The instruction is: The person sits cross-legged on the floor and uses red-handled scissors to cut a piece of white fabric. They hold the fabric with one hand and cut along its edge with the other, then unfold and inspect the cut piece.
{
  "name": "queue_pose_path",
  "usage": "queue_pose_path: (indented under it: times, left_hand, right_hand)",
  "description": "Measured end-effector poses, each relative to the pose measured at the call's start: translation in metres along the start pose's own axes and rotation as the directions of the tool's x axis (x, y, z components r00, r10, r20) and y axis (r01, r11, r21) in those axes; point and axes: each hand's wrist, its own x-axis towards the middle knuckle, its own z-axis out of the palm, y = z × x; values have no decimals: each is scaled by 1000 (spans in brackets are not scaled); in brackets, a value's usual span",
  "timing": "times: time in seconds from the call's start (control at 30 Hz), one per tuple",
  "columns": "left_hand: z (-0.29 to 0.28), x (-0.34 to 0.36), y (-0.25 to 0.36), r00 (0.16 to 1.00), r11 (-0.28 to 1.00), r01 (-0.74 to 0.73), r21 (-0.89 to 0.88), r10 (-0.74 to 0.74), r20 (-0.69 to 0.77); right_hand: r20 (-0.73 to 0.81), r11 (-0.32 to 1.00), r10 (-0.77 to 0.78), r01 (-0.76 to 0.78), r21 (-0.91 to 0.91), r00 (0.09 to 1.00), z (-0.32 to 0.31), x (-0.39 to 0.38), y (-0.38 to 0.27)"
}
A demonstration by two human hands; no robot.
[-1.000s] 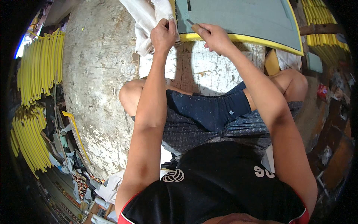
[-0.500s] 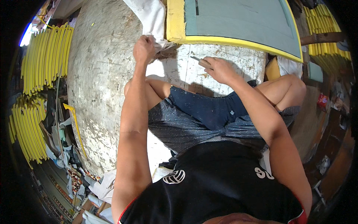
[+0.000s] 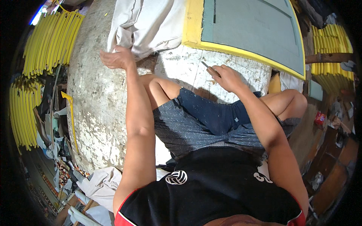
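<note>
Pinching blade (image 3: 206,65) — right hand (image 3: 226,77) curled.

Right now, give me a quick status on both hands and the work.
Left hand gripping white cloth. Right hand holding thin tool on white worktop. Yellow-framed panel lies beyond, untouched.

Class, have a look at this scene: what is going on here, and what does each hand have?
A person sits cross-legged on a worn white work surface. The left hand grips the edge of a pale cloth lying at the far side. The right hand holds a thin dark tool whose tip points toward a yellow-framed grey panel just ahead. Yellow strips are stacked at the left.
</note>
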Motion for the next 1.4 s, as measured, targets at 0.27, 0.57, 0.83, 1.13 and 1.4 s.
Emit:
queue_pose_path:
  times: [0.27, 0.57, 0.83, 1.13, 1.4]
  left_hand:
    - [-27, -104, 127, 518, 784, 63, -618, 504, 691]
    - [0, -175, 109, 407, 752, -14, -660, 607, 683]
    - [56, -128, 152, 494, 714, -289, -637, 682, 540]
    - [60, -108, 185, 181, 689, -539, -484, 656, 733]
    - [59, -99, 190, 256, 769, -476, -427, 586, 769]
  right_hand:
    - [-45, 996, -52, 49, -76, 998, -98, -16, 32]
    - [-449, 992, 34, -84, -93, 893, -75, -20, 147]
    - [-382, 962, 183, -245, -120, 906, -93, -6, 99]
    - [-368, 971, 184, -225, -74, 912, -94, -1, 113]
    - [-381, 970, 203, -239, -48, 902, -94, -1, 112]
